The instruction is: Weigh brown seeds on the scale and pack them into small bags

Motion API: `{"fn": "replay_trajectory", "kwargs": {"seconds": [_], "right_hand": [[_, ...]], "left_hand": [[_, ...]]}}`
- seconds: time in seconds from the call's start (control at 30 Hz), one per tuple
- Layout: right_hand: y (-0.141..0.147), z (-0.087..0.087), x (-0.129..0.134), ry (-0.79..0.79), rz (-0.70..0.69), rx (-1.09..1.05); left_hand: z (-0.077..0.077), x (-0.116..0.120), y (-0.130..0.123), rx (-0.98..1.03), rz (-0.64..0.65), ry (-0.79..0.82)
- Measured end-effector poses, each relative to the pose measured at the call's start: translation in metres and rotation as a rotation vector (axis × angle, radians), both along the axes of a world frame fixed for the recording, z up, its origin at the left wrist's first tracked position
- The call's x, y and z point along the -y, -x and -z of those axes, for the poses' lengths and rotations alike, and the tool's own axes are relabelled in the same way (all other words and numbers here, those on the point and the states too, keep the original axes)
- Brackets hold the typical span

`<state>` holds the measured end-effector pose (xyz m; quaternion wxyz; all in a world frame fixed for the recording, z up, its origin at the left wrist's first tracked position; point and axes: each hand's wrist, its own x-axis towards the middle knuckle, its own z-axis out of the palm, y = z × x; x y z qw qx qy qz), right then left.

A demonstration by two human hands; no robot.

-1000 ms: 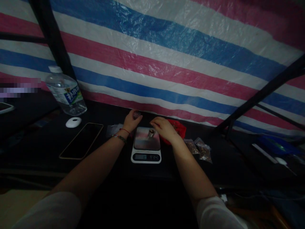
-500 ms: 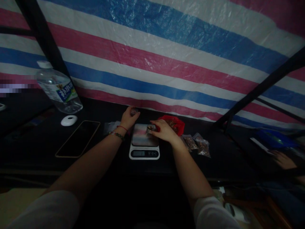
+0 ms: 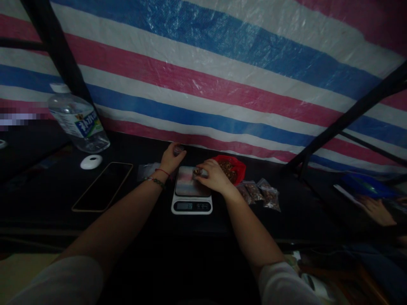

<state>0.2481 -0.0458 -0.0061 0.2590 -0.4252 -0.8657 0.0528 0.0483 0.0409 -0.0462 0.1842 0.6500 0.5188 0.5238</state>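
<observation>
My right hand (image 3: pixel 212 174) has its thumb and fingers round a small metallic cup (image 3: pixel 197 171) with brownish bits in it. The cup is at the steel plate of a white digital scale (image 3: pixel 192 206); whether it rests on the plate or is just lifted, I cannot tell. Beyond the plate's left corner, my left hand (image 3: pixel 170 159) is closed round a small, dark, clear-walled round piece (image 3: pixel 178 149), partly hidden by the fingers. Just behind my right hand stands a red tray (image 3: pixel 242 170) of small brass-brown pieces. Filled clear bags (image 3: pixel 271 197) lie to its right.
Flat clear plastic bags (image 3: pixel 146 170) lie beside my left wrist. Farther left are a phone (image 3: pixel 103 186), a white oval case (image 3: pixel 91 161) and a large plastic bottle (image 3: pixel 78 120). A striped tarp (image 3: pixel 203 93) hangs behind. Another person's hand (image 3: pixel 377 210) is at far right.
My right hand has shifted slightly left with the cup, its fingers closer round it. The left hand keeps its hold on the small round piece, nearly unmoved.
</observation>
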Motion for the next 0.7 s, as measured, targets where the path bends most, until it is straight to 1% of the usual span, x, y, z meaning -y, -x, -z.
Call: {"fn": "replay_trajectory", "kwargs": {"seconds": [0.07,0.1,0.17,0.23,0.27,0.3,0.37,0.47,0.57,0.7], "right_hand": [[-0.004,-0.005,0.001,-0.012,-0.001,-0.002],[-0.010,-0.008,0.000,-0.030,0.029,-0.025],[-0.029,-0.013,-0.004,-0.082,0.169,-0.093],[-0.052,-0.015,-0.012,-0.101,0.373,-0.109],[-0.063,-0.014,-0.017,-0.076,0.451,-0.077],[-0.072,-0.011,-0.021,-0.026,0.491,-0.023],[-0.084,-0.003,-0.027,0.086,0.488,0.070],[-0.083,0.009,-0.032,0.197,0.386,0.125],[-0.073,0.017,-0.032,0.252,0.307,0.177],[-0.071,0.018,-0.034,0.281,0.335,0.222]], "left_hand": [[0.000,0.000,0.000,0.002,-0.002,0.005],[-0.001,0.000,0.000,0.005,-0.002,0.010],[-0.001,0.000,0.000,0.010,-0.001,0.017],[-0.001,0.000,0.000,0.014,0.003,0.022],[-0.001,-0.001,0.000,0.014,0.008,0.024],[-0.001,-0.001,0.000,0.013,0.011,0.026],[0.000,-0.001,0.000,0.012,0.012,0.024],[0.001,-0.001,0.000,0.017,0.008,0.017],[0.001,-0.001,0.001,0.018,0.001,0.018],[0.000,0.000,0.000,0.023,0.014,0.027]]}}
